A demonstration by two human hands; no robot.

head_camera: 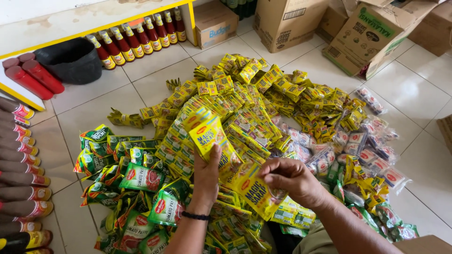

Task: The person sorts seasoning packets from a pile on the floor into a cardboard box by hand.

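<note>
Pinched between thumb and fingers, a strip of joined yellow foil seasoning sachets [238, 162] runs between both hands. My left hand [207, 176] is closed on the strip's upper run, thumb on the near face and fingers behind, holding it upright over the big heap of loose yellow sachet strips [245, 101]. My right hand [289, 178] is closed too, its fingertips curled onto the top edge of the lowest sachet, which hangs slanting down toward my lap.

From the left-hand grip the strip's long axis runs on a diagonal: up and to the left toward the heap's middle, down and to the right under the right hand. The two grips sit just beside each other on it, the right one lower and nearer the hanging end. I cannot tell whether the join between the two held sachets is still whole.

The left forearm rises nearly straight, a black band [195, 216] at the wrist; the right forearm comes in from the lower right, wrist bent inward.

Left of the heap lie green tomato-paste pouches [141, 181]; right of it, clear packets with red labels [362, 146]. Beyond it stand brown cardboard boxes [287, 21] and a row of red sauce bottles [136, 40] under a yellow-edged shelf.
</note>
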